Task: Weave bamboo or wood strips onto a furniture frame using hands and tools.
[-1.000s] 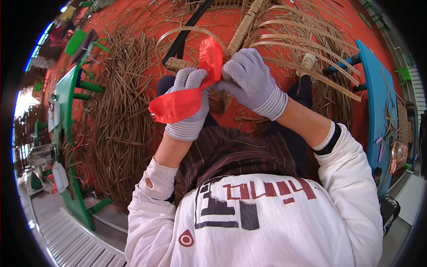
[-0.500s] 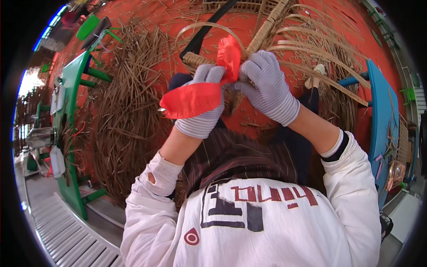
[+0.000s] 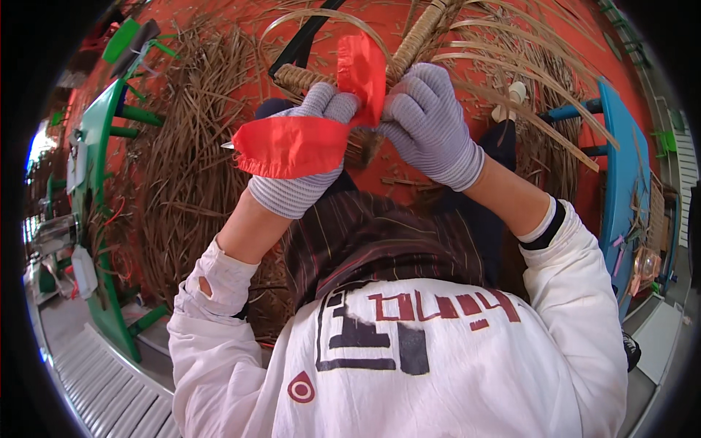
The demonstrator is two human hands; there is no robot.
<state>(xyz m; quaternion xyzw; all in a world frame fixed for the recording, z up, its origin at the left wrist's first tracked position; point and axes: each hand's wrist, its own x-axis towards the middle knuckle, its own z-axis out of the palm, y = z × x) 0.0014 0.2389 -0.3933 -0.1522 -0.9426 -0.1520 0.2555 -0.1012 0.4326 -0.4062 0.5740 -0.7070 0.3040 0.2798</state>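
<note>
My left hand (image 3: 303,191), in a grey-and-white striped glove, is closed at a red cloth strip (image 3: 292,148). One end of the strip lies across the back of this hand; its other end (image 3: 361,66) stands up between both hands. A small pointed metal tip (image 3: 228,145) sticks out past the strip's left end; the rest is hidden. In a matching glove, my right hand (image 3: 432,120) has its fingers closed beside the strip, at the joint of a woven frame. What its fingertips pinch is hidden. The frame's wrapped bars (image 3: 420,38) run up and away, with curved pale strips (image 3: 511,58) fanning right.
Piles of dry brown strips (image 3: 182,146) cover the red floor at left, and more lie at right. A green table (image 3: 102,219) stands on its side at the left, a blue one (image 3: 624,175) at the right. A black bar (image 3: 307,44) leans behind the frame. A roller conveyor (image 3: 109,387) is lower left.
Both hands, the red strip and the frame have shifted slightly left and up in the view, as has most of the scene. The grip looks much the same.
</note>
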